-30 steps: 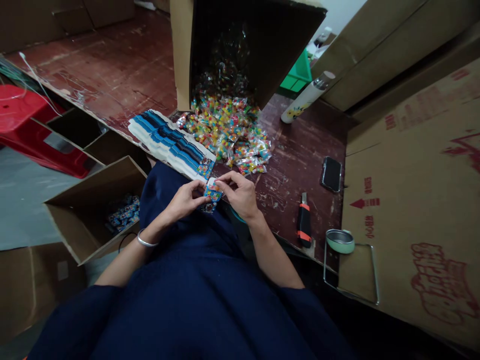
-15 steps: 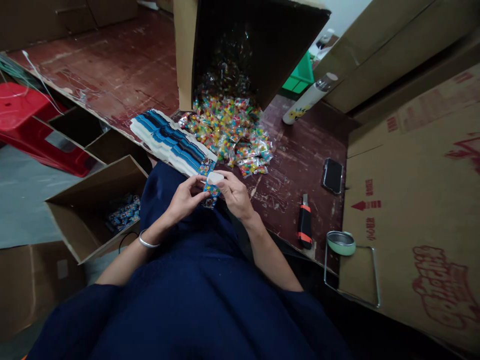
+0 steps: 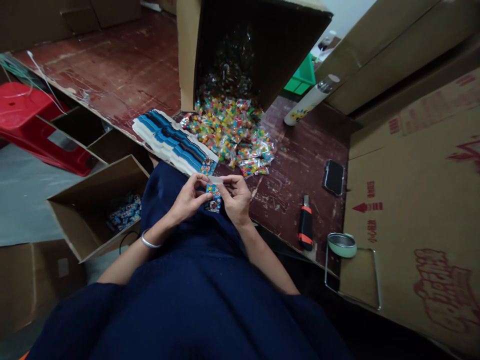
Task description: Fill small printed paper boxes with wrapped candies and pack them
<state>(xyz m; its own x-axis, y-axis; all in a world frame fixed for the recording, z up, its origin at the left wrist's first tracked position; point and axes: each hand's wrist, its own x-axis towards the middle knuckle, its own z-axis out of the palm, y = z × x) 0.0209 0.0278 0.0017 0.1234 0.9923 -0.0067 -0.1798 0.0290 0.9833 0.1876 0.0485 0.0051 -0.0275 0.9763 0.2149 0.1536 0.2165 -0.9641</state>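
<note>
Between both hands, above my lap at the table's edge, is a small blue printed candy box (image 3: 213,199) with a pale flap at its top. My left hand (image 3: 191,198) pinches its left side between thumb and fingers. From the right, my right hand (image 3: 236,199) grips the flap end with thumb and bent fingers. Just beyond my hands lies a fanned row of flat blue-and-white boxes (image 3: 174,142). Beside that row, a heap of clear packets of colourful candies (image 3: 232,130) spills from a large tipped carton (image 3: 186,55).
On the dark red table (image 3: 285,175) lie a box cutter (image 3: 305,225) and a phone (image 3: 333,177); a white bottle (image 3: 309,101) stands behind. At lower left an open carton (image 3: 75,215) holds blue boxes (image 3: 125,212). A red stool (image 3: 33,120) stands left.
The box's white flap, which stood up broad toward me, now looks narrow and lies lower between my fingers. My right fingers have come round to the flap's far side.
</note>
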